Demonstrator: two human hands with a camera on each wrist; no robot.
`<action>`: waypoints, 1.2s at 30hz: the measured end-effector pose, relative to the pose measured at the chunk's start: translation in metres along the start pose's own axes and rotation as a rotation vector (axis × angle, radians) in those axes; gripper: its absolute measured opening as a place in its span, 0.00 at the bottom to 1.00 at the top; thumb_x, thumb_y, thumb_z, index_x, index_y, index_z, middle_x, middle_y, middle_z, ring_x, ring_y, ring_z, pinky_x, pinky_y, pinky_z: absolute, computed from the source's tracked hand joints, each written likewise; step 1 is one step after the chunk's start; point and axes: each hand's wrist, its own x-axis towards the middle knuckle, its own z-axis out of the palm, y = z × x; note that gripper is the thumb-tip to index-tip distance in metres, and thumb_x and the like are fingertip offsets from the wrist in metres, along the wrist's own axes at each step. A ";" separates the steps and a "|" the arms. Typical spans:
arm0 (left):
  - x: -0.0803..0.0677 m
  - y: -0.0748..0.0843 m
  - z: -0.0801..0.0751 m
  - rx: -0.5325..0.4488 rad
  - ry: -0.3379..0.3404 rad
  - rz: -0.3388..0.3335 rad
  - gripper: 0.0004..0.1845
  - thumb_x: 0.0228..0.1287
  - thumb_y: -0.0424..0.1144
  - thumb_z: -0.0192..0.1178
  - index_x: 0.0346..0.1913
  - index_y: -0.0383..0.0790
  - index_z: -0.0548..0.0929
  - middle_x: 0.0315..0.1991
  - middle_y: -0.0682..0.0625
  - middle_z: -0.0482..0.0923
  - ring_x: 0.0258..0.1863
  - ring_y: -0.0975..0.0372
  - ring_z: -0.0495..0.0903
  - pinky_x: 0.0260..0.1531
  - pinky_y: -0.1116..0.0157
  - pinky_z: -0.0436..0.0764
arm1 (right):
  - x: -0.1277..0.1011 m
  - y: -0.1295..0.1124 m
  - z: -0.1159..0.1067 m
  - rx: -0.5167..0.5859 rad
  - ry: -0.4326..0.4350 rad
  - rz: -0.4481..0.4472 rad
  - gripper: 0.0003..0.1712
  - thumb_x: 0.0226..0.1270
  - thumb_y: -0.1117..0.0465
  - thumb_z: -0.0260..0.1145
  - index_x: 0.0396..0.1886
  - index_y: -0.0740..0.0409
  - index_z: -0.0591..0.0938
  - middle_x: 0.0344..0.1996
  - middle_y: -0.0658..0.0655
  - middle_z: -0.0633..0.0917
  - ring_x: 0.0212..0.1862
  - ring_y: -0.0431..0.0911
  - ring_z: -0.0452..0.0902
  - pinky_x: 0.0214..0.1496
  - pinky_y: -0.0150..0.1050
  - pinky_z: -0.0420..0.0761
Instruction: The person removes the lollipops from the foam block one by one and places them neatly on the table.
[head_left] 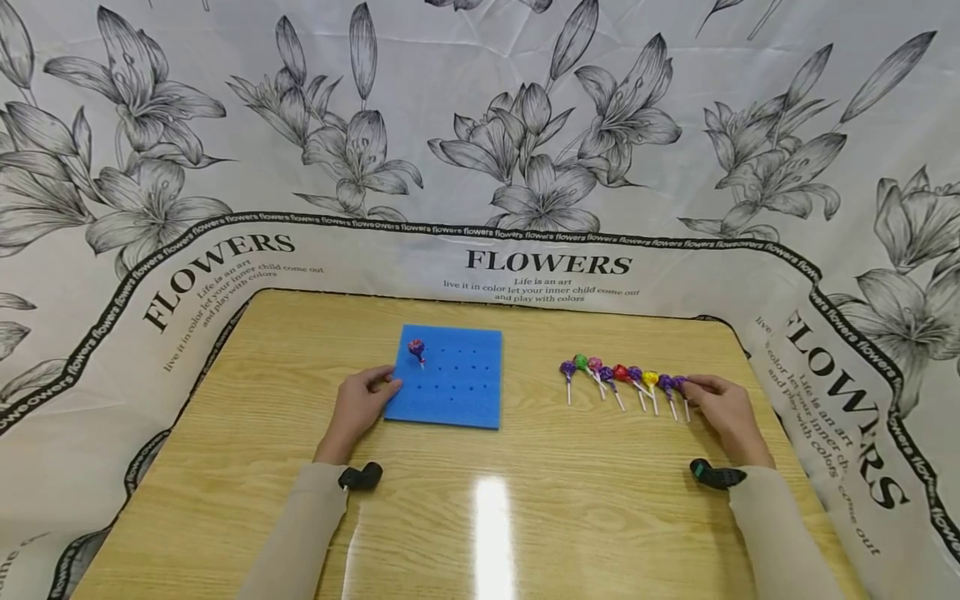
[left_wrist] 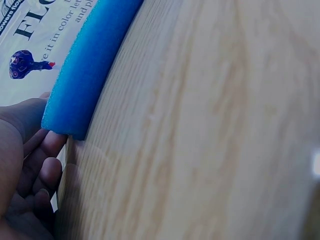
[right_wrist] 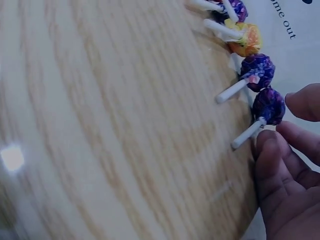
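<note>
A blue foam board [head_left: 450, 379] with rows of small holes lies on the wooden table [head_left: 525, 500]. One purple lollipop [head_left: 416, 348] stands upright in a hole near its far left corner, and also shows in the left wrist view as a purple lollipop [left_wrist: 22, 65]. My left hand [head_left: 363, 400] holds the board's left edge [left_wrist: 85, 75], thumb above and fingers [left_wrist: 47, 150] at the near corner. To the right lies a row of several lollipops [head_left: 622, 377]. My right hand [head_left: 716, 404] pinches the rightmost purple lollipop [right_wrist: 268, 106], which still lies on the table.
A white cloth printed with grey flowers [head_left: 547, 125] surrounds the table on the far side and both flanks. Bare wood [head_left: 487, 517] stretches between my forearms. A small black device sits on each wrist [head_left: 360, 477].
</note>
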 end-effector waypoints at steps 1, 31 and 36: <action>0.000 0.000 0.000 -0.001 -0.001 -0.002 0.21 0.70 0.44 0.68 0.61 0.38 0.86 0.45 0.46 0.87 0.37 0.61 0.80 0.41 0.64 0.78 | 0.000 0.000 -0.001 0.013 -0.002 -0.009 0.38 0.78 0.41 0.58 0.72 0.66 0.72 0.45 0.45 0.80 0.40 0.33 0.78 0.40 0.29 0.80; -0.001 -0.001 -0.003 -0.018 -0.007 -0.008 0.21 0.71 0.46 0.68 0.61 0.39 0.85 0.47 0.46 0.87 0.38 0.59 0.80 0.42 0.61 0.78 | -0.030 -0.137 0.110 0.123 0.009 -0.396 0.36 0.77 0.50 0.64 0.77 0.58 0.68 0.71 0.66 0.72 0.74 0.62 0.65 0.71 0.58 0.71; -0.001 -0.001 -0.001 -0.028 -0.003 0.007 0.21 0.70 0.45 0.68 0.61 0.39 0.86 0.46 0.46 0.87 0.38 0.60 0.81 0.42 0.62 0.79 | -0.046 -0.148 0.163 0.323 -0.051 -0.412 0.35 0.75 0.57 0.67 0.77 0.59 0.67 0.70 0.67 0.73 0.74 0.63 0.66 0.71 0.57 0.70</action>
